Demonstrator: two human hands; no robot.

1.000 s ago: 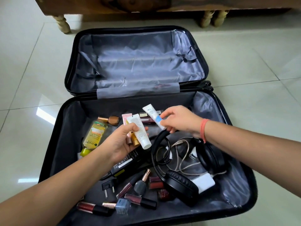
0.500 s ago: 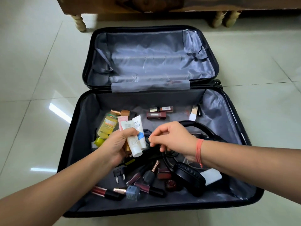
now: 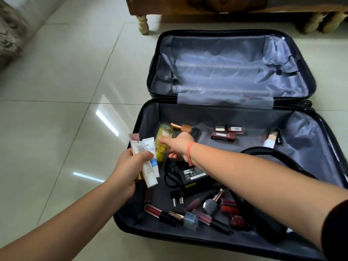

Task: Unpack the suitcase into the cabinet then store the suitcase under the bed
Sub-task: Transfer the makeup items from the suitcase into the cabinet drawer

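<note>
A black suitcase [image 3: 254, 144] lies open on the tiled floor, its grey-lined lid [image 3: 226, 68] flat behind it. My left hand [image 3: 130, 168] grips a bundle of cosmetic tubes [image 3: 148, 159], white and pink, over the suitcase's left edge. My right hand [image 3: 178, 144] reaches left across the case with fingers stretched onto a yellow bottle [image 3: 164, 134] lying in the far left corner. Whether the thumb is under the bottle is hidden. A wooden bed frame [image 3: 207, 8] on turned legs stands just behind the lid.
In the case lie a black power adapter [image 3: 192, 174] with cable and plug, black headphones [image 3: 273, 153], several lipsticks and glosses [image 3: 222, 135], and nail polish bottles [image 3: 191, 220]. Patterned fabric [image 3: 9, 34] shows at far left. Glossy floor tiles [image 3: 66, 110] spread left of the case.
My right hand passed the white-and-blue tube into my left hand's bundle, then moved left to the yellow bottle. My view swung left, so the suitcase sits further right.
</note>
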